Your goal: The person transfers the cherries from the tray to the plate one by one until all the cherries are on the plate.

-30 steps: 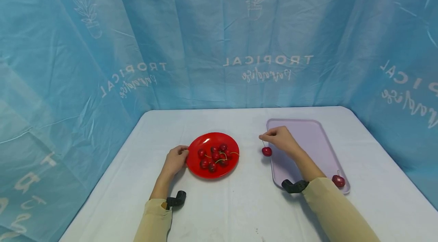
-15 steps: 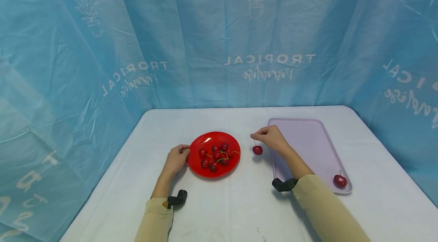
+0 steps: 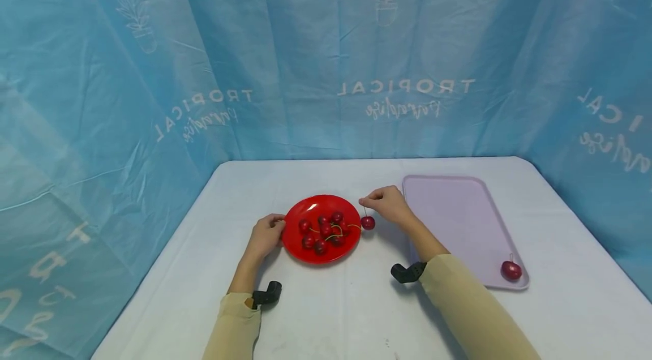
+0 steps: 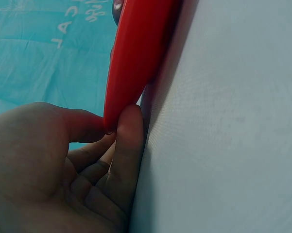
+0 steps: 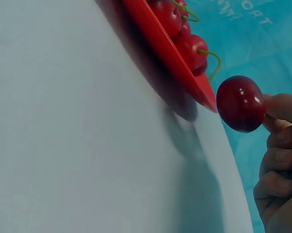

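Observation:
A round red plate carries several dark red cherries, some with green stems. My left hand pinches the plate's left rim between thumb and fingers; the left wrist view shows the thumb on the rim and a finger beneath it. Just off the plate's right edge, my right hand pinches the stem of a single cherry, which hangs above the table. In the right wrist view this cherry hides most of its stem and part of the fingertips.
A pale lilac tray lies on the right of the white-covered table. One cherry rests in its near right corner. Blue printed curtains surround the table at the back and sides.
My right hand has carried the cherry leftward from the tray's left edge to beside the plate. My left hand still holds the plate's rim. The whole view has shifted slightly.

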Motion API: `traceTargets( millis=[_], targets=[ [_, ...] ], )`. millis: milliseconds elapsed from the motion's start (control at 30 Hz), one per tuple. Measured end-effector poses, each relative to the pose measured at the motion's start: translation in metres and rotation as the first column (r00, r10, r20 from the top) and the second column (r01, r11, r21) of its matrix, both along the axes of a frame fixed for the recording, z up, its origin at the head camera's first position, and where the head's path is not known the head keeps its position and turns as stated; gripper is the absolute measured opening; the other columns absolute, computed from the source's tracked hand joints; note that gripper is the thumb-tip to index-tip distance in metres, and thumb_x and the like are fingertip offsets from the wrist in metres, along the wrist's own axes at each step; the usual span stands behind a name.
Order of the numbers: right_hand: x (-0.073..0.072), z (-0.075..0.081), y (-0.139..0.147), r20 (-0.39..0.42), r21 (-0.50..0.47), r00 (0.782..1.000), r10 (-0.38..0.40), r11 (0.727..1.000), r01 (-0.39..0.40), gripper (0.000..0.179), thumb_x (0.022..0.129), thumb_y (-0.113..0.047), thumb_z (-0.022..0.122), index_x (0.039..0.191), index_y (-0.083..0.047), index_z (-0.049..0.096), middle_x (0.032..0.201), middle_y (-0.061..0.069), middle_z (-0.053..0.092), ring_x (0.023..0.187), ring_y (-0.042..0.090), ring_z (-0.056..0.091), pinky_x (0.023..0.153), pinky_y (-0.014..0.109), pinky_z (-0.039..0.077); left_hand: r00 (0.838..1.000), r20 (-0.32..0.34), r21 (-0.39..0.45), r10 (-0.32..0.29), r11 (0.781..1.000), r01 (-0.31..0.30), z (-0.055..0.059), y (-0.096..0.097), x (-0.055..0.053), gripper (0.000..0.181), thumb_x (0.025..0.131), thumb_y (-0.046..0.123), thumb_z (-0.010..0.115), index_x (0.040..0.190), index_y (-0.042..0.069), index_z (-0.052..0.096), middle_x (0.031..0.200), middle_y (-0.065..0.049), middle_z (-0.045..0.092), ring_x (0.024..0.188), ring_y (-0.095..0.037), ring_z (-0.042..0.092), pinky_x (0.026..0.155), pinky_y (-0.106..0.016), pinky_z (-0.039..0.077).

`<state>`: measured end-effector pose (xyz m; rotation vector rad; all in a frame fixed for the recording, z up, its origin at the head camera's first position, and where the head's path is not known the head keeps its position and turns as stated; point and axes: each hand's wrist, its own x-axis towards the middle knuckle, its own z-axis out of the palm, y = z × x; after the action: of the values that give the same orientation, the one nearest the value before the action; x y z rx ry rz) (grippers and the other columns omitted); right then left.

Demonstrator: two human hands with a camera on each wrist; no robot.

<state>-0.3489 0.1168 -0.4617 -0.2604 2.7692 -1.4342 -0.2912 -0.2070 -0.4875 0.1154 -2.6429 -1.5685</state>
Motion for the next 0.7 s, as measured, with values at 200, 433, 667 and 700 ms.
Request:
traceTargets(
  millis=[200, 433, 667, 700],
  targets=[
    [-0.005, -0.002, -0.012, -0.015, -0.034, 0.999, -0.030, 0.999, 0.030, 0.027, 0.086, -0.035, 0.071, 0.089, -0.008, 0.077, 0.086, 0.002, 0.069, 0.086, 0.022, 0.054, 0.068, 0.034, 0.046, 1.000, 0.001, -0.012, 0.004, 1.000, -0.004, 0.001, 0.001, -0.001, 0.030, 0.097, 0.017, 0.051, 0.119, 0.000, 0.062, 0.096, -0.011, 0.064, 0.069, -0.020, 0.059, 0.060, -0.030, 0.053],
    [-0.008, -0.006, -0.028, 0.013, -0.087, 0.997, -0.075, 0.993, 0.075, 0.026, 0.085, -0.033, 0.070, 0.090, -0.008, 0.077, 0.091, 0.003, 0.069, 0.089, 0.023, 0.054, 0.072, 0.036, 0.047, 1.000, -0.005, -0.020, 0.004, 1.000, -0.004, 0.002, 0.001, -0.002, 0.029, 0.097, 0.016, 0.051, 0.118, 0.000, 0.062, 0.097, -0.011, 0.064, 0.069, -0.019, 0.059, 0.060, -0.030, 0.053],
    [-0.006, -0.016, -0.035, 0.020, -0.083, 0.997, -0.079, 0.993, 0.080, 0.023, 0.086, -0.030, 0.071, 0.089, -0.008, 0.076, 0.088, 0.002, 0.069, 0.088, 0.022, 0.054, 0.067, 0.032, 0.050, 1.000, 0.002, -0.027, 0.007, 1.000, -0.007, 0.002, 0.001, -0.002, 0.029, 0.096, 0.016, 0.050, 0.117, 0.000, 0.062, 0.095, -0.011, 0.064, 0.068, -0.019, 0.059, 0.059, -0.030, 0.053],
    [-0.005, -0.017, -0.036, 0.020, -0.084, 0.997, -0.071, 0.994, 0.073, 0.022, 0.086, -0.029, 0.071, 0.089, -0.008, 0.076, 0.087, 0.002, 0.069, 0.087, 0.022, 0.054, 0.065, 0.031, 0.050, 1.000, 0.001, -0.027, 0.006, 1.000, -0.006, 0.002, 0.001, -0.002, 0.029, 0.096, 0.016, 0.050, 0.117, 0.000, 0.062, 0.095, -0.011, 0.064, 0.067, -0.020, 0.059, 0.059, -0.030, 0.053]
  ],
)
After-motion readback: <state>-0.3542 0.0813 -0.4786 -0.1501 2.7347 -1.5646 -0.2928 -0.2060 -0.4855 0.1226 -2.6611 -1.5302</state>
